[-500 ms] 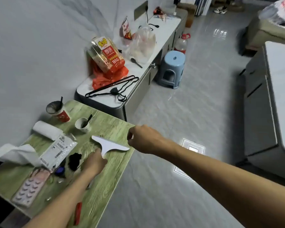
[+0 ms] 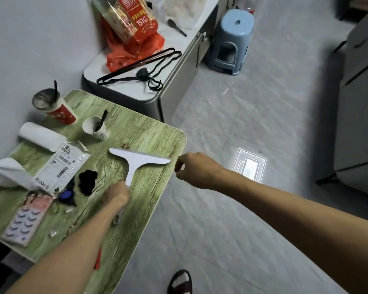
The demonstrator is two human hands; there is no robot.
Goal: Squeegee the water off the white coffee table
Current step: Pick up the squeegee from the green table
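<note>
A white T-shaped squeegee (image 2: 136, 161) lies over a green wood-grain table (image 2: 136, 219), blade away from me. My left hand (image 2: 117, 195) is closed around the lower end of its handle. My right hand (image 2: 197, 170) hovers just past the table's right edge, beside the blade's right tip, fingers curled with nothing in them. The white coffee table (image 2: 361, 115) shows only as a grey-white side at the far right edge.
On the green table: two paper cups (image 2: 96, 127), a tissue roll (image 2: 39, 134), a shipping bag (image 2: 62, 164), a black clump (image 2: 88, 180), a lash tray (image 2: 26, 221). A cabinet (image 2: 157, 90) with hangers and red bags stands behind. A blue stool (image 2: 232, 41) sits on the tiled floor.
The view has tilted down and closer. My left hand still grips the squeegee handle; my right hand stays beside the blade tip.
</note>
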